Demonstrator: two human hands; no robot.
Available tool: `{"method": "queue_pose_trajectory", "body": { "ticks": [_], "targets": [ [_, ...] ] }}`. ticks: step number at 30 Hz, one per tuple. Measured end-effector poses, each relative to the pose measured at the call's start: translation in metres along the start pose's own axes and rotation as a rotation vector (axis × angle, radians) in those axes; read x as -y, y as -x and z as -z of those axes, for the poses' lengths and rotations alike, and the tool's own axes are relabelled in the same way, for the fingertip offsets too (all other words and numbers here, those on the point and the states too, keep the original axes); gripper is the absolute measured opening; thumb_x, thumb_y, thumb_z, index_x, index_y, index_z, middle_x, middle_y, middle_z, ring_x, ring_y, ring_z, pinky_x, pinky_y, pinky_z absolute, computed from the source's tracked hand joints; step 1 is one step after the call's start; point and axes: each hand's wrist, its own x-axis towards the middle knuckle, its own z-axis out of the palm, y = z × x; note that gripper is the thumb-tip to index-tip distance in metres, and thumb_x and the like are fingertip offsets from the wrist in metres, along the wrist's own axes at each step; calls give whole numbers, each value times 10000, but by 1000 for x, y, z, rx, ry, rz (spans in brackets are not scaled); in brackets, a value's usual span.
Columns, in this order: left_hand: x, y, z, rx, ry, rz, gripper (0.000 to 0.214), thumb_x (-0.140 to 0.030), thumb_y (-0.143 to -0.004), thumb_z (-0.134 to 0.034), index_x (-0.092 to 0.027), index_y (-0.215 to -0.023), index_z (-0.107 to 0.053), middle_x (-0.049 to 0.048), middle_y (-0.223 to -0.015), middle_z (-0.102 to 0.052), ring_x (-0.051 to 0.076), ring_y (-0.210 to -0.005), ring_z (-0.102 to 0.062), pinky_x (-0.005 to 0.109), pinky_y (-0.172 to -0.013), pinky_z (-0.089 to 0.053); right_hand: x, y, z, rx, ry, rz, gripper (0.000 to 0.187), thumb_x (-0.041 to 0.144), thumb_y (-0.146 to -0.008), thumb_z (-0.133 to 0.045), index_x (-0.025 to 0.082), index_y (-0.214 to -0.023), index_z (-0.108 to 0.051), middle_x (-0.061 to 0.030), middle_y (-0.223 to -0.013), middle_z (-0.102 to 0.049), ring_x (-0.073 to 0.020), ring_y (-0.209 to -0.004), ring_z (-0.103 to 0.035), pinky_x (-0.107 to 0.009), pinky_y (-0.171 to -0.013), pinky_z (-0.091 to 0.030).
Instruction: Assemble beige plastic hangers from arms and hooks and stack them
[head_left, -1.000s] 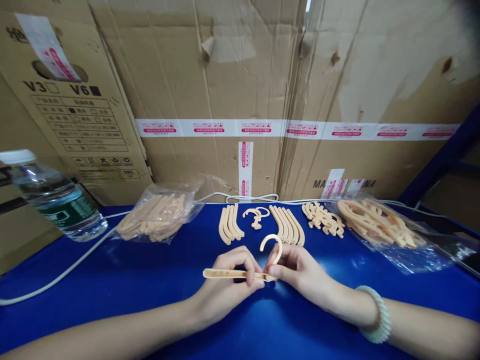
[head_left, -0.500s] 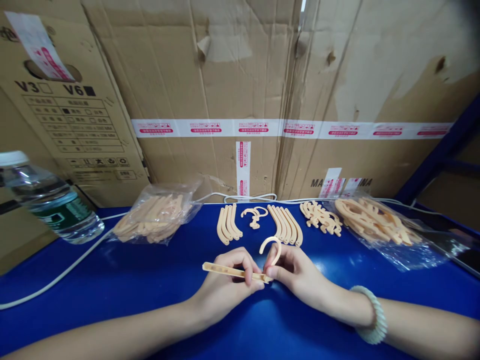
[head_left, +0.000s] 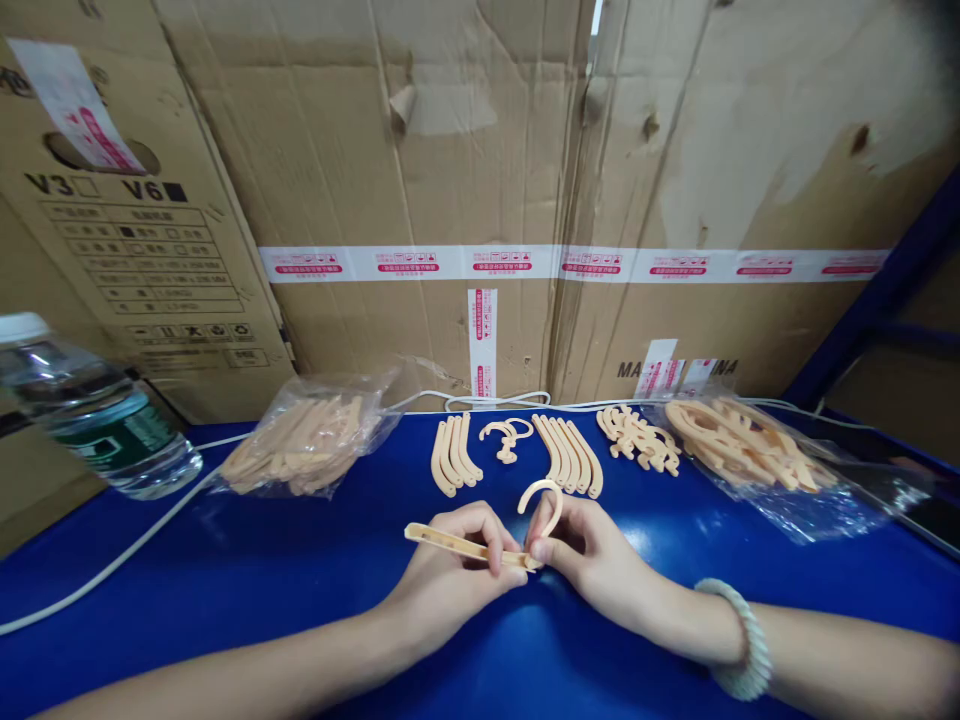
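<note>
The left hand (head_left: 454, 565) and the right hand (head_left: 589, 550) meet fingertip to fingertip over the middle of the blue desk (head_left: 247, 570), nearer its front edge than its rear one. The left hand is pinched on a straight peach plastic bar (head_left: 450, 543), which lies almost level and sticks out toward the left. The right hand is closed on a curved peach plastic hook (head_left: 541, 497), whose arc stands up above the knuckles. Bar and hook touch where the two thumbs come together. A pale beaded bracelet (head_left: 741, 640) sits on the right wrist.

Bare desk lies open to the left of the hands as far as a white cable (head_left: 112, 565), which runs slantwise toward the left edge. There is also bare desk to the right of them, short of the right edge.

Everything else lines the rear edge, against a wall of brown cardboard boxes (head_left: 480, 180). From left to right there are:
- one clear water bottle (head_left: 97, 425) on its side at the rear left corner;
- one clear bag of peach parts (head_left: 307, 445);
- a fan of curved peach strips (head_left: 450, 455), three or four of them;
- two small loose hooks (head_left: 506, 437);
- a second fan of strips (head_left: 570, 457), about five;
- a loose heap of small peach pieces (head_left: 637, 438), too tangled to count;
- a second clear bag (head_left: 750, 445) toward the rear right corner.
</note>
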Motion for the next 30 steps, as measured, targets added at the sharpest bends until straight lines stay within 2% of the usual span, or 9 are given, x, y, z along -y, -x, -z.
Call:
{"method": "queue_pose_trajectory", "body": {
  "ticks": [9, 15, 21, 30],
  "targets": [
    [5, -4, 0, -16, 3, 27, 287, -205, -595, -738, -172, -542, -457, -12, -618, -586, 140, -624, -579, 242, -598, -431, -5, -2, 0, -33, 1, 8, 167, 281, -716, -659, 202, -662, -522, 1, -639, -585, -155, -619, -559, -274, -589, -438],
    [1, -5, -1, -20, 27, 83, 324, -244, -597, -746, -174, -565, -431, -15, -665, -591, 125, -623, -560, 247, -618, -424, -7, -3, 2, -29, -39, 28, 173, 286, -751, -659, 200, -692, -521, 0, -643, -606, -155, -630, -588, -287, -624, -472],
    [1, -2, -3, -43, 32, 41, 309, -239, -617, -736, -171, -573, -439, -22, -659, -570, 119, -628, -547, 237, -616, -423, -4, -3, 4, -9, -13, -1, 177, 306, -757, -657, 198, -692, -534, -2, -654, -605, -159, -653, -593, -291, -649, -479],
    [0, -2, -6, -84, 98, 52, 312, -218, -605, -746, -172, -567, -440, -27, -651, -590, 117, -630, -579, 227, -620, -457, -3, -2, 1, -54, 17, 69, 122, 235, -750, -612, 191, -673, -529, 1, -657, -576, -146, -627, -540, -268, -605, -436]
  ]
}}
